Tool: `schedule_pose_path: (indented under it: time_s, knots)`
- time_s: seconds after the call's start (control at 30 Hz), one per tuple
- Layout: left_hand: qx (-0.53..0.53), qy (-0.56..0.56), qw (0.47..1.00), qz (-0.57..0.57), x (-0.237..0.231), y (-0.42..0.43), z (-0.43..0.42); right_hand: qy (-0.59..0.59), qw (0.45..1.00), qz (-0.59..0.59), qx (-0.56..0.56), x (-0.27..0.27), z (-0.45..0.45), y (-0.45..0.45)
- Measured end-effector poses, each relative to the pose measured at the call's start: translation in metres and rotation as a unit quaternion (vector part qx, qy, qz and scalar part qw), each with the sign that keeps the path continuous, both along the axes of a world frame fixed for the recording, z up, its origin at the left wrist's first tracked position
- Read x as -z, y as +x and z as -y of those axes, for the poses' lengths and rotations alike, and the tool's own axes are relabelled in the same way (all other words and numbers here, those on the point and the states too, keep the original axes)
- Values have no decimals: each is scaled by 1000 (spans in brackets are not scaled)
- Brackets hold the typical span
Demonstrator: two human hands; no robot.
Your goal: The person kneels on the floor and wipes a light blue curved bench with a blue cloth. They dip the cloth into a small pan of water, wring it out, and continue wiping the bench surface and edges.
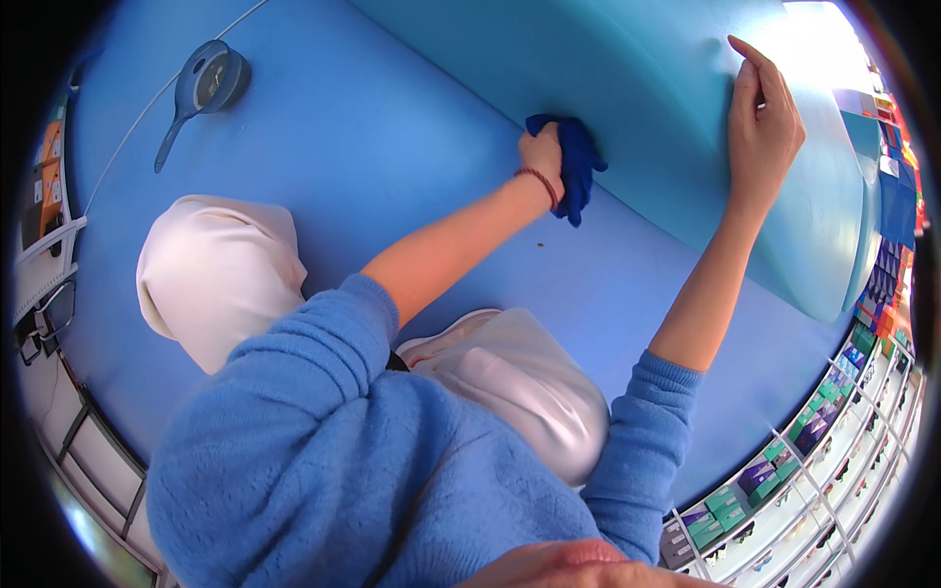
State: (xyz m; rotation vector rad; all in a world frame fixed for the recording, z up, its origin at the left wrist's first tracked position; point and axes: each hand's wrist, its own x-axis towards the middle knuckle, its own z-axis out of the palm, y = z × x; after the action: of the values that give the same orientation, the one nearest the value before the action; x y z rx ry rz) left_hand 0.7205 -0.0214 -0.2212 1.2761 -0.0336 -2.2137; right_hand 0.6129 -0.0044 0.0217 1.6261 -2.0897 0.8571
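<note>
My left hand (542, 156), with a dark red cord around its wrist, grips a bunched dark blue cloth (579, 165). The cloth is pressed to the lower side of a large smooth teal fixture (662, 140), close to where it meets the blue floor (367, 147). Higher up, at the right, my right hand (768, 125) lies against the same fixture with nothing seen in it. Its fingers are partly bent, the index finger stretched out, a gap showing by the thumb. A small dark speck (540, 244) is on the floor below the cloth.
A grey-blue plastic dipper (213, 77) with a long handle rests on the floor at upper left, near a thin white cable (136, 121). My bent knees in pale trousers (220, 272) are below. Shelves with boxes and shoes (794, 470) curve along the right rim.
</note>
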Motion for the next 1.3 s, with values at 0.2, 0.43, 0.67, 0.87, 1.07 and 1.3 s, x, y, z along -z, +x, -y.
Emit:
schedule_pose_path:
  time_s: [0.2,0.43,0.67,0.87,1.07,1.3]
  knots:
    - [3,21,994,108,158,35,47,8,999,32,-29,9,26,17]
    - [10,-33,999,-28,-23,24,12,-32,999,2,6,8,1,-1]
    - [-68,-17,970,233,80,39,64,-33,999,27,-9,13,15,1]
    - [-101,-304,932,169,-37,53,32,-15,1000,-13,19,7,4,-3]
    - [-51,-557,783,271,-31,3,-51,-29,999,-16,11,11,6,0]
    - [-96,-463,817,330,1,49,-10,-16,999,-9,37,15,11,1]
